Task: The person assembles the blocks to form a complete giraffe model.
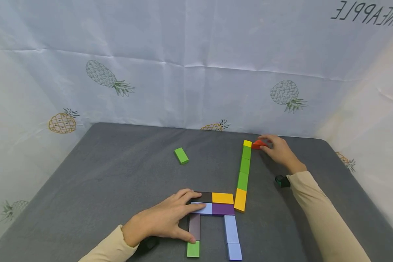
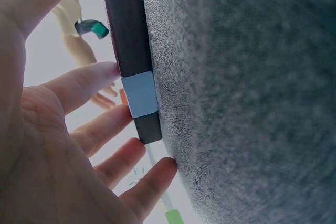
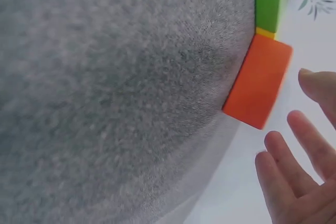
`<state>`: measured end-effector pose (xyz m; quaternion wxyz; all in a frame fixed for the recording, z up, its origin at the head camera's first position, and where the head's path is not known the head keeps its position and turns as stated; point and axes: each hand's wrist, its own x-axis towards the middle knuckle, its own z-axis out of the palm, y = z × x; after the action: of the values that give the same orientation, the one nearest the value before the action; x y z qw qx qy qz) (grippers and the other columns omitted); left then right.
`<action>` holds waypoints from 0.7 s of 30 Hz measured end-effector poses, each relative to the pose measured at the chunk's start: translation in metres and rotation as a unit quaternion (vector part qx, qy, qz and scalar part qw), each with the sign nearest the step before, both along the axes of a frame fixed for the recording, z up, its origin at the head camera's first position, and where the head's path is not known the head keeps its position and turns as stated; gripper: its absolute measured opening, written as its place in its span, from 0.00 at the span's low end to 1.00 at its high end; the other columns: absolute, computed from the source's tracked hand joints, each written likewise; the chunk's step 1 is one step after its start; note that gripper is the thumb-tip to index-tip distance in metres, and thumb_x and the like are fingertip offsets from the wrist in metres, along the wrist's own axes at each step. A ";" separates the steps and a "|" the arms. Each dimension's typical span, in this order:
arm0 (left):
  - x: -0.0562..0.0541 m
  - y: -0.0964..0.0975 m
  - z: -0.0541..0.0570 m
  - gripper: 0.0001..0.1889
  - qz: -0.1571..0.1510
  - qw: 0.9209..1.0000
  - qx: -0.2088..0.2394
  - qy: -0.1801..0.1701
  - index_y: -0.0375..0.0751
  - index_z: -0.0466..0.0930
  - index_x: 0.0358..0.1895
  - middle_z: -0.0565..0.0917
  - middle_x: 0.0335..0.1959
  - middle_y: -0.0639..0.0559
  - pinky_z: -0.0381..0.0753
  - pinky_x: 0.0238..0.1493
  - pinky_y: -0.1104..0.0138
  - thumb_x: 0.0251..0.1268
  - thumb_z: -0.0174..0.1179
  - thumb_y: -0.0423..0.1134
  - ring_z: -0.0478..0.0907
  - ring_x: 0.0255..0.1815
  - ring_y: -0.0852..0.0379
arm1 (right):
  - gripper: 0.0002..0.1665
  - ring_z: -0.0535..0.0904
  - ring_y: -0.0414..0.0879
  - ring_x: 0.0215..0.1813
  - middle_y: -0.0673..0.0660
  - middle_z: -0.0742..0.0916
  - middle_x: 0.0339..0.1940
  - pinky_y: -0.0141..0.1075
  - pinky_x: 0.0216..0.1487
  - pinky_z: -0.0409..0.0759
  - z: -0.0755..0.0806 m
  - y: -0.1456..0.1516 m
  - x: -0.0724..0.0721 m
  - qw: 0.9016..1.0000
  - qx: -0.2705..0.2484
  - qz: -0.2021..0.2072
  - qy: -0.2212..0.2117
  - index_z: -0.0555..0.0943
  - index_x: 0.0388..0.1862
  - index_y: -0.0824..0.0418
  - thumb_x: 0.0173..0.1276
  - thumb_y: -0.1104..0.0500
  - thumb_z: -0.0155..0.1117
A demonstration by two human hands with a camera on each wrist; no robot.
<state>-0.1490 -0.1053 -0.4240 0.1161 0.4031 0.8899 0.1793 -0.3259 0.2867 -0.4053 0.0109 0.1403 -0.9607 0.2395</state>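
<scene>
My right hand (image 1: 280,151) is beside a red triangular block (image 1: 257,145), fingers apart around it. In the right wrist view the block's orange-red face (image 3: 258,82) stands free of the fingertips. That block adjoins the small yellow block (image 1: 247,143) topping a column of green blocks (image 1: 245,165), with an orange-yellow block (image 1: 240,199) at its near end. My left hand (image 1: 163,216) rests with spread fingers along a block figure, touching the black block (image 1: 202,197) and light blue block (image 1: 207,209); its thumb is by the grey-brown block (image 1: 194,227) and green block (image 1: 193,249).
A yellow block (image 1: 222,198) and a purple block (image 1: 223,209) continue the figure's two rows. Light blue blocks (image 1: 231,229) form its right leg. A loose green block (image 1: 181,155) lies farther back on the grey table (image 1: 134,156). Pineapple-print cloth (image 1: 183,91) hangs behind.
</scene>
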 end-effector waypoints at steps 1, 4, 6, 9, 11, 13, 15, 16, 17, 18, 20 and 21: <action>0.000 0.000 0.000 0.43 0.000 1.000 0.000 0.001 0.56 0.68 0.73 0.62 0.75 0.55 0.70 0.68 0.53 0.53 0.67 0.67 0.59 0.74 0.54 | 0.24 0.71 0.71 0.65 0.73 0.74 0.67 0.65 0.63 0.70 0.000 0.000 0.002 1.000 0.000 0.000 0.003 0.72 0.67 0.67 0.73 0.63 0.59; 0.000 0.000 0.000 0.44 0.002 1.000 0.000 0.000 0.56 0.67 0.73 0.62 0.75 0.55 0.71 0.68 0.53 0.53 0.67 0.68 0.59 0.73 0.54 | 0.26 0.71 0.70 0.65 0.72 0.74 0.66 0.64 0.63 0.70 0.001 0.000 0.009 1.000 0.001 0.004 0.017 0.72 0.67 0.68 0.73 0.63 0.61; 0.000 0.000 0.000 0.43 0.002 1.000 0.001 -0.001 0.57 0.67 0.73 0.62 0.75 0.55 0.70 0.68 0.53 0.53 0.67 0.68 0.59 0.73 0.54 | 0.26 0.71 0.69 0.65 0.72 0.75 0.66 0.64 0.63 0.70 0.001 -0.001 0.014 1.000 0.000 0.009 0.027 0.72 0.67 0.68 0.72 0.63 0.61; 0.000 0.000 0.000 0.43 0.003 1.000 0.002 -0.002 0.56 0.68 0.73 0.62 0.75 0.55 0.70 0.68 0.54 0.53 0.67 0.68 0.59 0.73 0.54 | 0.26 0.71 0.68 0.65 0.72 0.76 0.65 0.64 0.62 0.70 0.001 -0.003 0.020 0.999 -0.002 0.016 0.044 0.72 0.66 0.68 0.71 0.63 0.63; 0.000 0.000 -0.001 0.43 0.003 1.000 0.003 -0.001 0.56 0.68 0.73 0.63 0.75 0.55 0.70 0.69 0.54 0.53 0.67 0.67 0.59 0.73 0.55 | 0.27 0.71 0.67 0.65 0.71 0.76 0.64 0.63 0.62 0.71 0.000 -0.005 0.025 0.998 -0.005 0.023 0.055 0.73 0.66 0.68 0.70 0.63 0.64; 0.000 0.000 -0.001 0.43 0.003 1.000 0.004 0.000 0.56 0.68 0.73 0.63 0.75 0.55 0.70 0.69 0.54 0.53 0.67 0.67 0.59 0.73 0.55 | 0.27 0.72 0.66 0.63 0.71 0.77 0.63 0.63 0.61 0.71 0.000 -0.008 0.030 0.997 -0.009 0.031 0.069 0.73 0.65 0.68 0.69 0.63 0.65; 0.000 0.000 -0.001 0.43 0.003 1.000 0.004 0.000 0.56 0.68 0.73 0.63 0.75 0.55 0.70 0.69 0.54 0.53 0.68 0.67 0.59 0.73 0.55 | 0.27 0.73 0.66 0.62 0.71 0.78 0.63 0.63 0.61 0.72 0.000 -0.010 0.035 0.996 -0.017 0.043 0.081 0.73 0.65 0.69 0.69 0.64 0.66; 0.000 -0.001 -0.001 0.43 0.004 1.000 0.004 -0.001 0.56 0.68 0.73 0.62 0.75 0.55 0.70 0.69 0.54 0.53 0.68 0.67 0.59 0.73 0.55 | 0.27 0.74 0.66 0.61 0.70 0.78 0.62 0.63 0.60 0.72 0.000 -0.011 0.037 0.995 -0.020 0.048 0.087 0.74 0.64 0.69 0.68 0.64 0.66; 0.000 -0.001 -0.001 0.43 0.004 1.000 0.005 -0.001 0.56 0.68 0.73 0.62 0.75 0.55 0.70 0.69 0.54 0.53 0.68 0.67 0.59 0.73 0.55 | 0.27 0.75 0.66 0.60 0.70 0.78 0.62 0.63 0.60 0.72 0.001 -0.013 0.039 0.994 -0.024 0.054 0.092 0.74 0.64 0.69 0.68 0.64 0.66; 0.000 0.000 -0.001 0.43 0.004 1.000 0.005 -0.002 0.56 0.68 0.73 0.62 0.75 0.55 0.70 0.69 0.54 0.53 0.68 0.67 0.59 0.73 0.55 | 0.27 0.75 0.66 0.60 0.70 0.78 0.62 0.63 0.60 0.72 0.001 -0.014 0.041 0.993 -0.029 0.059 0.096 0.74 0.64 0.70 0.68 0.64 0.67; 0.000 0.000 -0.001 0.43 0.004 1.000 0.004 -0.004 0.56 0.68 0.73 0.62 0.75 0.55 0.70 0.69 0.54 0.53 0.67 0.67 0.59 0.73 0.55 | 0.27 0.75 0.66 0.60 0.70 0.78 0.62 0.63 0.60 0.72 0.000 -0.017 0.045 0.992 -0.034 0.068 0.105 0.74 0.63 0.70 0.67 0.64 0.67; 0.000 0.000 -0.001 0.43 0.004 1.000 0.004 -0.005 0.56 0.68 0.73 0.62 0.75 0.56 0.70 0.69 0.54 0.53 0.67 0.67 0.59 0.73 0.55 | 0.27 0.75 0.65 0.61 0.69 0.79 0.62 0.62 0.60 0.72 0.000 -0.019 0.047 0.991 -0.036 0.073 0.109 0.75 0.63 0.70 0.67 0.64 0.67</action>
<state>-0.1490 -0.1056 -0.4245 0.1184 0.3991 0.8901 0.1854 -0.2785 0.2677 -0.4049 0.1030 0.2348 -0.9317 0.2571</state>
